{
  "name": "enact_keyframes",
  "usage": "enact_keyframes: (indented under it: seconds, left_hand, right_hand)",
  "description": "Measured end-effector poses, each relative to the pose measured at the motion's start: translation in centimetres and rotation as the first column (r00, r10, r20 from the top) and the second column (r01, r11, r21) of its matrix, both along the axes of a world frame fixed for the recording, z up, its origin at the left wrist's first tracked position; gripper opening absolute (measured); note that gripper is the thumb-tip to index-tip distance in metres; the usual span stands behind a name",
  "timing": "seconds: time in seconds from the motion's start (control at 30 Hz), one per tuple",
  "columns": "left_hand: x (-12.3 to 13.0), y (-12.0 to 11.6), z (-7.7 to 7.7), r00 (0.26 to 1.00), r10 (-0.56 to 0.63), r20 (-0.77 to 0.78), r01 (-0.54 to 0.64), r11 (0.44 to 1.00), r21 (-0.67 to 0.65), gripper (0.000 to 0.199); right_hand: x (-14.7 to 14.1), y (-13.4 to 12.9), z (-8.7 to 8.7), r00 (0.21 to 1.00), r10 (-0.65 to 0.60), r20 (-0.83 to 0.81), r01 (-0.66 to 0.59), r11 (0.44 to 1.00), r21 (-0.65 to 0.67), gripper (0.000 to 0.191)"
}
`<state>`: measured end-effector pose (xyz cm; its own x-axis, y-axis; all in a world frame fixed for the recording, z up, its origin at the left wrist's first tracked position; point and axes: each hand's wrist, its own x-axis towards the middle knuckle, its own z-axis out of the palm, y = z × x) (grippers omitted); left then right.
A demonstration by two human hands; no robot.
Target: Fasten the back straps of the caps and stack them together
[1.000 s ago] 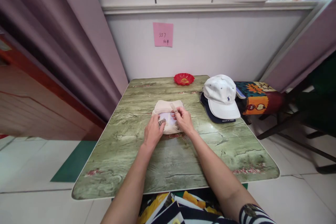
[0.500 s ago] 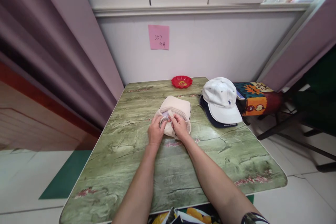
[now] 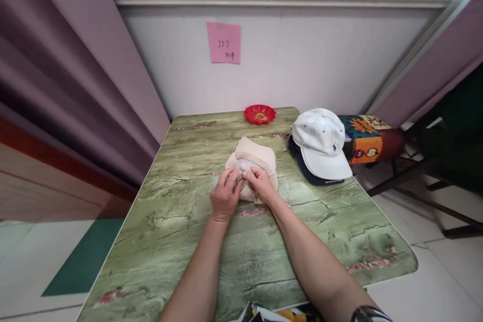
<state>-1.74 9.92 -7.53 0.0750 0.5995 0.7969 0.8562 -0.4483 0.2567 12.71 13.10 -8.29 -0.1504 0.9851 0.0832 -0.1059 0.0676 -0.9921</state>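
A beige cap [image 3: 257, 152] lies on the green wood-patterned table [image 3: 177, 241], its strap side toward me. My left hand [image 3: 225, 195] pinches the near left part of the cap's strap. From the right, my right hand [image 3: 261, 184] grips the strap with thumb and fingers, close beside the left fingertips. The bit of strap between the fingertips is mostly hidden. Right of them, a white cap [image 3: 320, 136] with a small blue logo rests on top of a dark navy cap [image 3: 307, 173].
A red scalloped dish [image 3: 259, 114] stands near the table's back edge. Behind the table is a white wall with a pink note [image 3: 224, 43]. A patterned stool [image 3: 368, 141] and dark chair legs are at the right, a purple curtain [image 3: 75, 50] at the left.
The view has shifted slightly. Both hands stay at the beige cap's strap, with the left fingers now closer over it. The cap has turned a little, and the label inside is less visible.
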Motion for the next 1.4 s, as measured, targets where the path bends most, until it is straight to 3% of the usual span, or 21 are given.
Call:
enact_keyframes:
  seconds: [0.17, 0.4, 0.53, 0.73, 0.9, 1.03, 1.13, 1.2, 1.27, 1.33, 1.4]
  left_hand:
    - [0.2, -0.1, 0.2, 0.997, -0.062, 0.051, 0.061, 0.998, 0.027, 0.027]
    - [-0.1, -0.3, 0.3, 0.988, -0.152, 0.005, 0.152, 0.988, -0.041, 0.03]
    - [0.0, -0.4, 0.2, 0.993, -0.116, -0.006, 0.116, 0.992, -0.056, 0.03]
    - [0.2, -0.6, 0.5, 0.997, 0.046, 0.063, -0.041, 0.996, -0.081, 0.029]
    - [0.9, -1.4, 0.8, 0.988, 0.156, 0.012, -0.156, 0.987, -0.031, 0.031]
    - [0.9, -1.4, 0.9, 0.999, 0.04, 0.019, -0.039, 0.998, -0.039, 0.031]
    - [0.7, -1.1, 1.2, 0.979, -0.109, 0.171, 0.127, 0.987, -0.099, 0.03]
    - [0.4, -0.7, 1.3, 0.922, -0.148, 0.357, 0.212, 0.966, -0.146, 0.027]
    - [0.2, -0.4, 1.3, 0.808, -0.131, 0.574, 0.285, 0.94, -0.187, 0.021]
    - [0.0, -0.1, 1.1, 0.601, -0.065, 0.797, 0.371, 0.906, -0.205, 0.015]
    - [-0.1, 0.0, 0.9, 0.337, 0.039, 0.941, 0.459, 0.866, -0.2, 0.015]
  right_hand:
    - [0.4, 0.1, 0.2, 0.967, 0.065, -0.246, -0.103, 0.984, -0.145, 0.044]
    - [0.2, -0.5, 0.5, 0.972, 0.068, -0.226, -0.091, 0.991, -0.094, 0.045]
    - [0.0, -0.8, 0.8, 0.986, 0.058, -0.159, -0.065, 0.997, -0.04, 0.042]
    - [-1.1, -1.3, 0.2, 0.992, -0.114, -0.055, 0.118, 0.989, 0.086, 0.033]
    - [-1.6, -2.3, 0.5, 0.938, -0.316, 0.139, 0.265, 0.917, 0.297, 0.026]
    - [-1.6, -2.9, 0.9, 0.905, -0.397, 0.155, 0.309, 0.862, 0.402, 0.021]
    - [-1.6, -2.6, 0.9, 0.935, -0.342, 0.1, 0.282, 0.882, 0.376, 0.021]
    - [-1.5, -2.2, 0.8, 0.957, -0.289, 0.03, 0.268, 0.918, 0.292, 0.024]
    - [-1.4, -1.8, 0.7, 0.966, -0.257, -0.021, 0.256, 0.944, 0.208, 0.028]
    - [-1.3, -1.6, 0.6, 0.97, -0.241, -0.019, 0.241, 0.955, 0.173, 0.032]
    - [-1.3, -1.6, 0.5, 0.973, -0.231, 0.011, 0.225, 0.958, 0.18, 0.034]
